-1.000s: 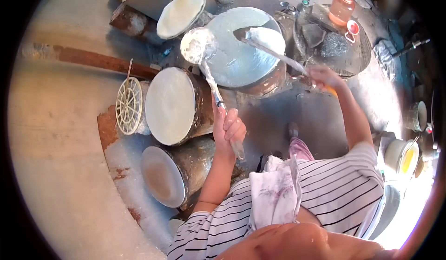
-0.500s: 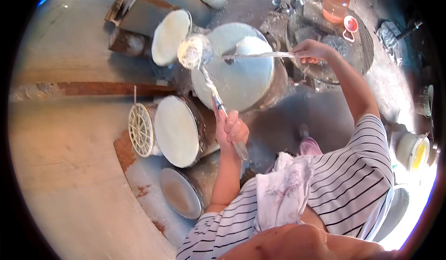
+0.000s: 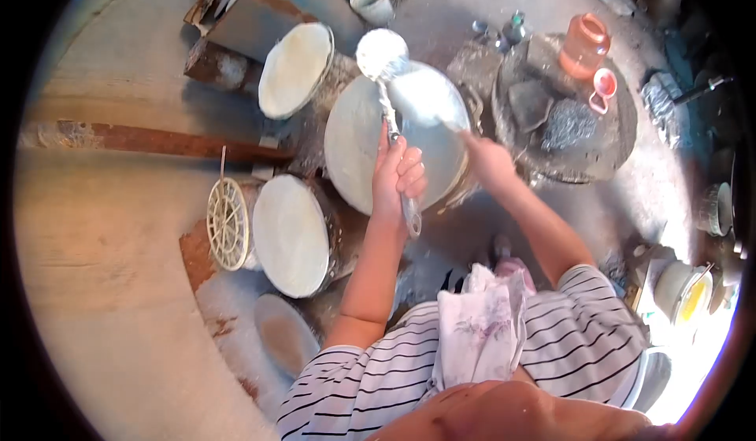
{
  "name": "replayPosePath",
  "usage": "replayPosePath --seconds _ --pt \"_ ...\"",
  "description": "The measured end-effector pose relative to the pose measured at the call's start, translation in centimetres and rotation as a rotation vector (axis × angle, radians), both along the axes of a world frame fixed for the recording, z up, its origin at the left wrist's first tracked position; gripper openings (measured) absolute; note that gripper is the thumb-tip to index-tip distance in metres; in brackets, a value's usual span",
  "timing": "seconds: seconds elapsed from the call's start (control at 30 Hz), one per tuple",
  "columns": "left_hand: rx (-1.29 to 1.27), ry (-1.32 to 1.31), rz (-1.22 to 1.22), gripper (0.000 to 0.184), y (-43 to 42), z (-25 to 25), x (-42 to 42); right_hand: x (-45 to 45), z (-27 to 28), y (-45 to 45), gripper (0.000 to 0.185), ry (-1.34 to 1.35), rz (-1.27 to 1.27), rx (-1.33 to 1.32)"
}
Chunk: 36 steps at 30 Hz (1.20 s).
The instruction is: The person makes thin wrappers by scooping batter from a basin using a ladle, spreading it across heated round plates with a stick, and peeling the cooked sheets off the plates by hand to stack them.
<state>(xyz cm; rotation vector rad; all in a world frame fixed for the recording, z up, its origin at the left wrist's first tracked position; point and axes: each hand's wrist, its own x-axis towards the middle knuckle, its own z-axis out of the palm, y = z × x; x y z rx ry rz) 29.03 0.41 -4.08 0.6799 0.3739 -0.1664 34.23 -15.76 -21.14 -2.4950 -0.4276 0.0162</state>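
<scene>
My left hand [image 3: 398, 175] is closed around the metal handle of a ladle [image 3: 383, 53], whose round head and upper handle are coated white. The head is raised above the far rim of a wide round pot [image 3: 346, 146] with a pale grey surface. To the right, my right hand [image 3: 490, 161], smeared by motion, is at the pot's right rim. Its fingers close on the near end of a white-coated stick [image 3: 450, 123], mostly lost in blur. Past that end, a bright white patch [image 3: 425, 93] covers the upper right of the pot; I cannot tell its edges from the stick's blur.
Left of the pot stand pale-topped containers [image 3: 295, 71] [image 3: 290, 236] and a round slatted plastic basket [image 3: 227, 224]. A brown beam [image 3: 181, 142] crosses the left side. Right of the pot, a round slab [image 3: 520, 153] bears an orange jar [image 3: 584, 46] and a pink strainer-like item [image 3: 604, 88].
My left hand has raised the ladle to the upper right, its head now beyond the pot. My right hand has come left and nearer to the pot, swinging the stick. The view has shifted slightly.
</scene>
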Motion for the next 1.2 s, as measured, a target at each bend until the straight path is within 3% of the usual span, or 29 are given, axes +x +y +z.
replayPosePath --seconds 0.03,0.07,0.17,0.27,0.3,0.4,0.47,0.6,0.67,0.83,0.9,0.93,1.0,1.1,1.2 --pt "-0.207 -0.033 -0.034 0.019 0.0 0.0 0.4 0.2 2.7 -0.8 0.04 0.003 0.017 -0.047" --pt "-0.397 -0.053 -0.081 0.014 0.8 0.5 0.8 0.3 5.2 -1.2 0.041 0.016 0.025 -0.078" --pt "-0.609 -0.108 -0.174 0.035 4.4 2.3 0.2 -0.8 3.5 -6.1 0.043 0.055 -0.143 0.014" --pt "-0.491 -0.053 -0.052 0.039 6.0 3.1 -0.2 -1.5 -0.3 -4.2 0.04 0.022 0.001 0.071" --pt "-0.479 -0.012 -0.02 0.039 6.5 2.4 0.0 -1.2 1.0 -2.9 0.039 0.005 0.022 0.015" --pt "-0.503 0.037 0.04 0.028 7.7 1.3 -0.2 1.5 4.2 -2.5 0.038 0.031 0.095 -0.033" --pt "-0.533 0.061 0.068 0.009 9.0 0.5 -2.3 3.1 4.6 -3.9 0.033 0.037 0.004 0.07" --pt "-0.595 0.153 0.095 0.035 9.0 1.8 -2.4 3.2 3.5 -1.9 0.026 0.019 0.225 0.182" --pt "-0.514 0.142 0.089 0.033 8.7 1.5 -1.3 2.9 5.2 -0.9 0.026 0.041 0.283 0.141" --pt "-0.333 0.07 0.082 0.03 8.1 0.2 -0.2 -5.0 5.5 -3.4 0.025 0.29 -0.164 0.407" --pt "-0.216 0.2 0.195 0.03 7.0 -1.6 -1.6 -11.2 3.8 -1.5 0.025 0.437 -0.385 0.6" --pt "-0.155 0.21 0.216 0.031 5.5 -3.1 -2.4 -12.3 0.2 -0.4 0.026 0.304 -0.278 0.597" --pt "-0.008 0.177 0.262 0.032 2.0 -6.2 -4.2 -12.1 1.7 3.0 0.026 0.393 -0.205 0.61" --pt "-0.385 0.17 0.435 0.032 -0.9 -8.2 -4.2 -9.2 1.8 5.2 0.027 0.247 -0.061 0.493" --pt "-1.255 -0.003 0.246 0.03 1.6 -4.9 -5.0 -9.3 8.6 3.8 0.031 0.076 0.0 0.205"
